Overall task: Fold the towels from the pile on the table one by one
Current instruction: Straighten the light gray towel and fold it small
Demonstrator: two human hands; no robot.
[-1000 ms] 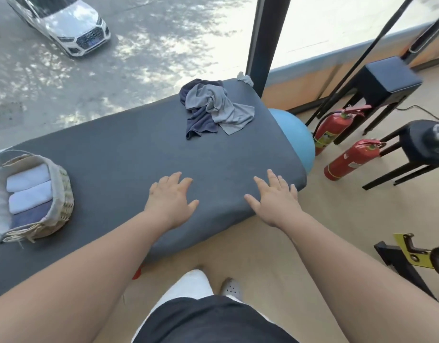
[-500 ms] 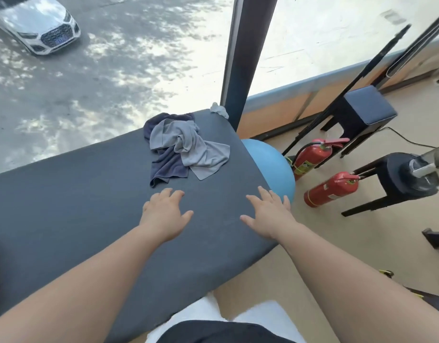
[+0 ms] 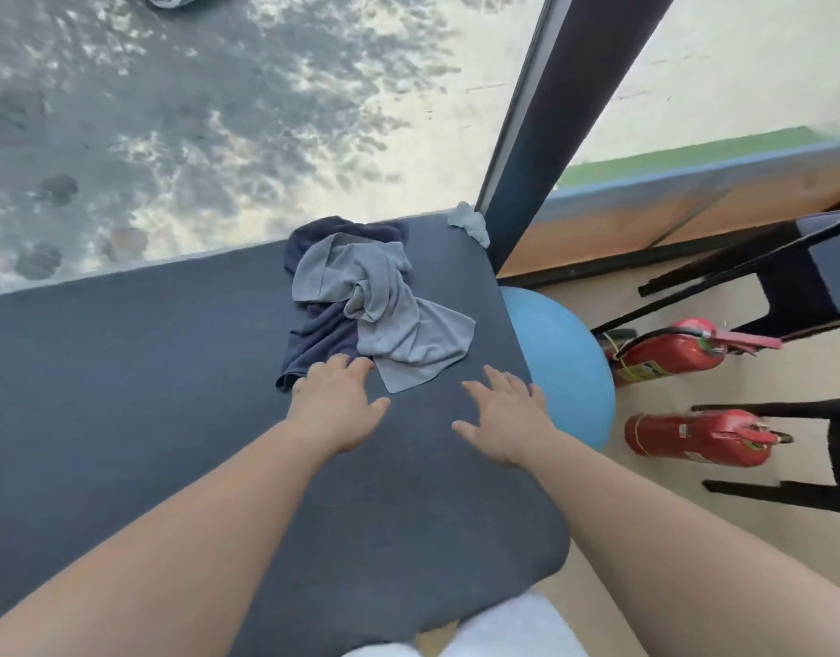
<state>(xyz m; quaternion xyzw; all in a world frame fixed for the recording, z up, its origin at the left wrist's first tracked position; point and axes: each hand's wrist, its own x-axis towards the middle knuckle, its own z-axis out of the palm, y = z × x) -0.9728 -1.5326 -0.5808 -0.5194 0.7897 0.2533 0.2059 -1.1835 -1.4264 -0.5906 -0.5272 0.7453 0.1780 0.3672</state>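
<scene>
My left hand [image 3: 335, 410] is flat, fingers straight, tips at the near hem of the navy towel [image 3: 316, 336] — gripping nothing. The grey towel [image 3: 389, 315] lies crumpled on top of it, both at the far right end of the table [image 3: 124, 372], so I'd take grey first. My right hand [image 3: 503, 419] is splayed and empty near the grey corner — placed to take it, I think. A blue ball [image 3: 560, 353] sits just past the table edge.
</scene>
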